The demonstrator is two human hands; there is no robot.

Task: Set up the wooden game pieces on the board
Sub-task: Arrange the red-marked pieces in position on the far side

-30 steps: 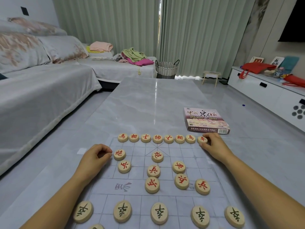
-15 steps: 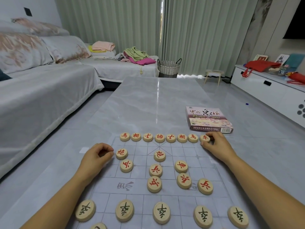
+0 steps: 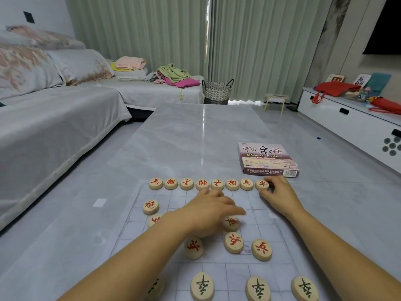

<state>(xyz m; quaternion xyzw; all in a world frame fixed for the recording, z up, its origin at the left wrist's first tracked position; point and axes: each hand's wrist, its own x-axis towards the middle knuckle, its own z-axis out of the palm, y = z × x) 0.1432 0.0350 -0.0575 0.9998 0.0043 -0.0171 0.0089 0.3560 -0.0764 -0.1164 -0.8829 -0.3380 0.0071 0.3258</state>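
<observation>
Right hand [image 3: 278, 197] grips end red piece [image 3: 262, 184], left hand [image 3: 208, 212] over board [image 3: 258, 218]

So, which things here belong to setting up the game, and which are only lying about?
For the job: board, red pieces, black pieces, left hand, right hand pinching the end red piece.
Lying about: game box, basket, folded clothes, red bag.
</observation>
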